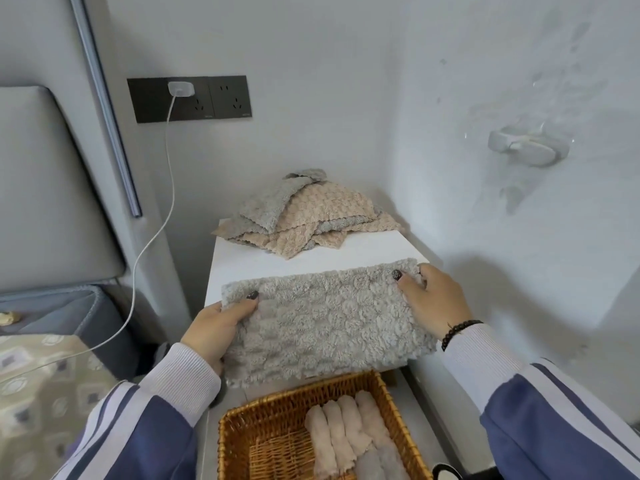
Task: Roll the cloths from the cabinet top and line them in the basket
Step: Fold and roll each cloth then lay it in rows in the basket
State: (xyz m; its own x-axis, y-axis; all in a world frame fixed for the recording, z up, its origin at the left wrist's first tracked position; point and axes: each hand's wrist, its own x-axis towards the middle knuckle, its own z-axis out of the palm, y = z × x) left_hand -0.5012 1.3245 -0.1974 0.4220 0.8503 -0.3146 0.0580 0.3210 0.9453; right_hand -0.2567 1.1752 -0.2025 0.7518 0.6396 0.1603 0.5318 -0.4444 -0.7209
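Cloths are the matter here: one grey cloth (325,317) lies spread across the front of the white cabinet top (242,263), its near edge hanging just over the cabinet's front edge above the wicker basket (301,400). A heap of grey and beige cloths (304,216) sits at the back of the cabinet top against the wall, with a bare white strip between heap and spread cloth. The right wall stands close beside the cabinet. In the basket, rolled cloths (349,434) lie side by side along its right half; the left half shows bare weave. The left hand (218,329) pinches the cloth's left edge, thumb on top. The right hand (433,301) grips the right far corner, fingers curled over it.
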